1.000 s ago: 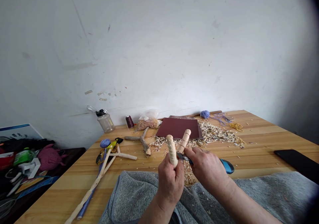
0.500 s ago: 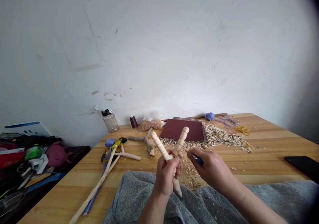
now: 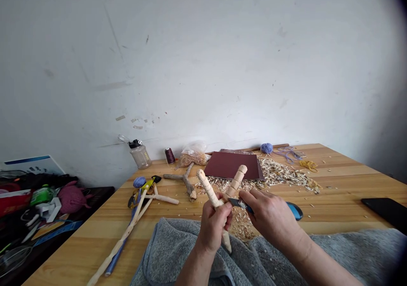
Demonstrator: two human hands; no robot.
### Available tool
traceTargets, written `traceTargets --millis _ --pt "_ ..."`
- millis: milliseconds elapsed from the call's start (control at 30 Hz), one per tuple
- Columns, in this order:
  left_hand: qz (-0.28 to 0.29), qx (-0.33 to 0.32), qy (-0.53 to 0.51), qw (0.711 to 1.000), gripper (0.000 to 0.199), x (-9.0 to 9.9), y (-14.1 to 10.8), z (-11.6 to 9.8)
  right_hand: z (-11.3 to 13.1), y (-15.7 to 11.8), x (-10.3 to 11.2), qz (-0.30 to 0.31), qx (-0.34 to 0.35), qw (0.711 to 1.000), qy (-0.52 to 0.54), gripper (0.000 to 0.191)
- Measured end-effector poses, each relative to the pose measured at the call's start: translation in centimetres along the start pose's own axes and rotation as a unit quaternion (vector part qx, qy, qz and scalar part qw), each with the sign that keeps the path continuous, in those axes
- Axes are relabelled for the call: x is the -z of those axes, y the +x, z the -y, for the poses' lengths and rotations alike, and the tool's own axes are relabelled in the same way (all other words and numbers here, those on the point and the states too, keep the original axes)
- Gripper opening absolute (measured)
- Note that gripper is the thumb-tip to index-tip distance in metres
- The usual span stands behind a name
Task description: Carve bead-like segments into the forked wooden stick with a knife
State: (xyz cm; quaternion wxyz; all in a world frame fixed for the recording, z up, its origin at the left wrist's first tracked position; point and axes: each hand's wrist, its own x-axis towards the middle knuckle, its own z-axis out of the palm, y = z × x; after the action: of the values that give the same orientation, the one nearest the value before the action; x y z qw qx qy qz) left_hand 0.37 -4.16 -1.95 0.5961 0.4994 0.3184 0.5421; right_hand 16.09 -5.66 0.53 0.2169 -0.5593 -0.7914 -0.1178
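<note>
A carved forked branch point(image 3: 207, 188) stands clamped in the left hand point(image 3: 213, 227) at lower centre, prongs up. The right hand point(image 3: 270, 218), close but apart, grips a blue-handled knife point(image 3: 238, 203) (blade by the fork), above a grey towel point(image 3: 171, 239) and the wooden surface point(image 3: 337, 209).

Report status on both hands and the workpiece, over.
Left hand gripping pale forked carved wooden stick. Right hand holding blue-handled steel knife, blade at fork. Grey towel below hands.

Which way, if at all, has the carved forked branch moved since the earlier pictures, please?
Yes: against the dark red sandpaper sheet, the carved forked branch in the left hand has tilted leftward, its left prong tip now past the sheet's left edge.
</note>
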Motion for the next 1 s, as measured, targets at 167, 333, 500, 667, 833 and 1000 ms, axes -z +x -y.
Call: traceTargets --millis 167,333,500,667,833,1000 --pt "0.009 0.003 0.022 1.000 0.018 0.0 -0.1 0.1 0.1 0.0 0.2 -0.003 0.002 1.000 -0.008 0.018" --pt "0.014 -0.007 0.060 0.998 0.020 -0.2 -0.3 -0.5 0.1 -0.1 0.2 0.004 -0.004 1.000 -0.011 0.020" --pt "0.011 -0.020 0.123 0.992 0.026 -0.3 -0.4 -0.8 0.4 -0.2 0.6 0.028 -0.021 0.999 -0.008 0.022" --pt "0.005 -0.042 0.189 0.981 0.028 -0.2 -0.6 -0.7 0.7 -0.3 0.7 0.054 -0.040 0.998 -0.017 0.025" --pt "0.002 -0.042 0.196 0.980 0.028 -0.3 -0.6 -0.8 0.5 -0.3 0.8 0.072 -0.042 0.996 -0.020 0.025" --pt "0.016 -0.027 0.163 0.986 0.027 -0.2 -0.7 -0.9 0.1 -0.2 1.2 0.062 -0.014 0.998 0.003 0.023"
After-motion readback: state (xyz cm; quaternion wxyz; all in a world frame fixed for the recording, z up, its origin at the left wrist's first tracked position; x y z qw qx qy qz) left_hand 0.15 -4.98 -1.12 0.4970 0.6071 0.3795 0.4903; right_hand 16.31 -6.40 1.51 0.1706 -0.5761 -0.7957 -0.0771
